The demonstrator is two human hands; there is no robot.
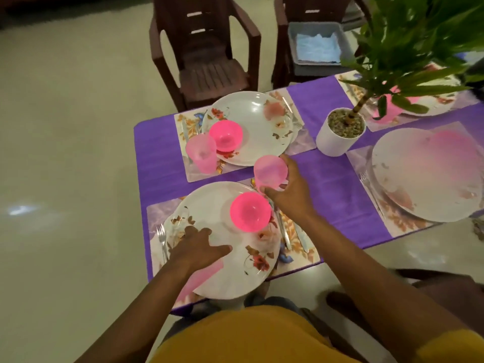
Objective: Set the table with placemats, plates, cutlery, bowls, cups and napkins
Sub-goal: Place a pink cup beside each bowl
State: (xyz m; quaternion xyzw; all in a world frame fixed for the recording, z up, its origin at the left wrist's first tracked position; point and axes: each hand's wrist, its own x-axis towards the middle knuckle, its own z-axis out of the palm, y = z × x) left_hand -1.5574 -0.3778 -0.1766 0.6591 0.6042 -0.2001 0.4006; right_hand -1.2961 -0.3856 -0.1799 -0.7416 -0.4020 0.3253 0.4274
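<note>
the right hand (289,188) gripped a pale pink cup (269,172), thumb and fingers curled round its side, at the far right corner of the nearest placemat (301,247); whether the cup's base touched the mat could not be told. the left hand (199,244) lay flat with its fingers spread on the near white flowered plate (222,271), pressing on its left part. a bright pink bowl (250,212) stood on that plate, between the two hands and just below the held cup. a fork (162,239) lay on the mat just left of the left hand, and a knife (284,231) lay right of the plate, under the right wrist. a pink napkin (201,279) showed under the plate's near edge, below the left wrist.

beyond the right hand was a second setting: a plate (259,132) bearing another pink bowl (225,134), with a second pink cup (201,153) touching that bowl's left side. to the right of the right hand, well apart, a third plate (424,174) lay on its own mat, blurred. a white pot (337,134) with a green plant (413,35) stood beyond and right of the held cup, on the purple tablecloth (332,184). past the table were a brown chair (204,48) and a grey tray (317,45) of light blue napkins (318,47).
</note>
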